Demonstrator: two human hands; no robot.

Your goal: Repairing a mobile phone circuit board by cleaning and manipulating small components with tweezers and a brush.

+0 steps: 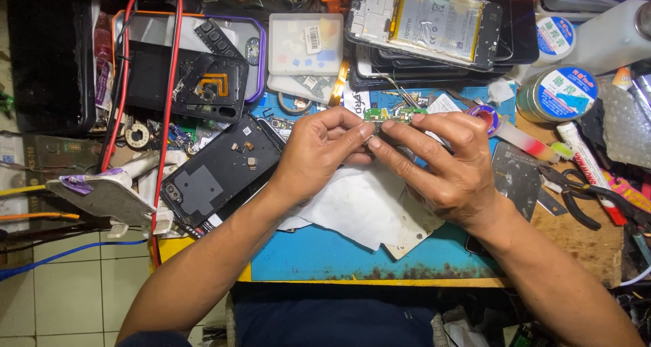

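Observation:
A small green circuit board (395, 115) is pinched between the fingertips of both hands over the blue work mat (325, 255). My left hand (320, 150) grips its left end and my right hand (444, 160) grips its right end. Under the hands lies a crumpled white sheet of paper (356, 204). A black phone back cover (220, 167) rests just left of my left wrist.
A stack of opened phones with a bare battery (434, 25) sits at the back. A clear plastic parts box (305, 45), round tins (558, 92), black pliers (583, 191), red cables (169, 82) and a black phone frame (186, 79) crowd the bench.

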